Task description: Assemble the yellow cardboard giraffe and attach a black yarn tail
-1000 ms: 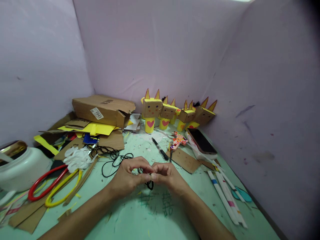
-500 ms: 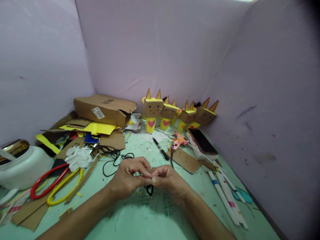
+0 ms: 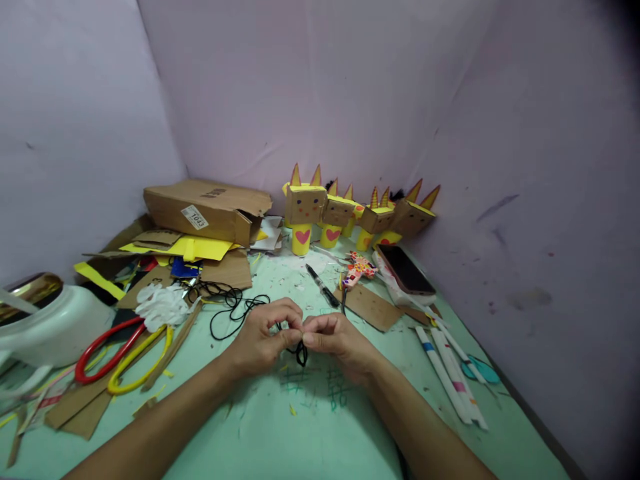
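Note:
My left hand (image 3: 270, 335) and my right hand (image 3: 337, 341) meet fingertip to fingertip above the middle of the table. Both pinch a black cord (image 3: 301, 355), and a small looped bundle of it hangs just below the fingertips. The exact point of the grip is hidden between thumbs and forefingers. More black cord (image 3: 235, 308) lies in loose curls on the table to the left of my left hand. Beyond my right hand lie a black pen (image 3: 323, 285) and a flower-patterned glue gun (image 3: 360, 267).
Cardboard figures with yellow horns (image 3: 305, 203) stand along the back wall. At left are a cardboard box (image 3: 205, 210), red-and-yellow-handled scissors (image 3: 107, 350) and a white teapot-like vessel (image 3: 75, 327). On the right, a phone (image 3: 405, 269) rests near white markers (image 3: 445, 377) and a cardboard piece (image 3: 367, 308).
My hands stay pinched together around the cord, with only slight finger movement. The whole view has shifted a little, so the things on the table appear somewhat higher.

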### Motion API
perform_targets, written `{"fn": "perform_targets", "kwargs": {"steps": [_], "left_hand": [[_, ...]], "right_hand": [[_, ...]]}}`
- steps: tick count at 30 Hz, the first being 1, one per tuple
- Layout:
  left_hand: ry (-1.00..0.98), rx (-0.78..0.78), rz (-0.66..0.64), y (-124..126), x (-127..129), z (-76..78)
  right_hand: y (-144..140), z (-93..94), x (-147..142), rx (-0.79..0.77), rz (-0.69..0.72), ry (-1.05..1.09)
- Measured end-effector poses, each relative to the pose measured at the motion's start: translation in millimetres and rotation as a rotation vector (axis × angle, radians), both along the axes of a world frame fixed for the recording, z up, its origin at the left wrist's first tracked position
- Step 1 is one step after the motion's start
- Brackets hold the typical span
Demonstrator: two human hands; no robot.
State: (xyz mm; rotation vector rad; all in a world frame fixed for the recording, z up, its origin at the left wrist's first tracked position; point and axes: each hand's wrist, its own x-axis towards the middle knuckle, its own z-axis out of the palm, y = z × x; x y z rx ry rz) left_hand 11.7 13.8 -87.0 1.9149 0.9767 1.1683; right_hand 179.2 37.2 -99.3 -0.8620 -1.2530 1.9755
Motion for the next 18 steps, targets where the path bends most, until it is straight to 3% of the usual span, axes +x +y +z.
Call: {"fn": "perform_targets", "kwargs": {"steps": [18], "left_hand": [[-0.006,-0.052,0.009,-0.4,8.6,3.9]], "right_hand": [[3.9,-3.4,0.8,0.084,-0.019,-0.030]]}}
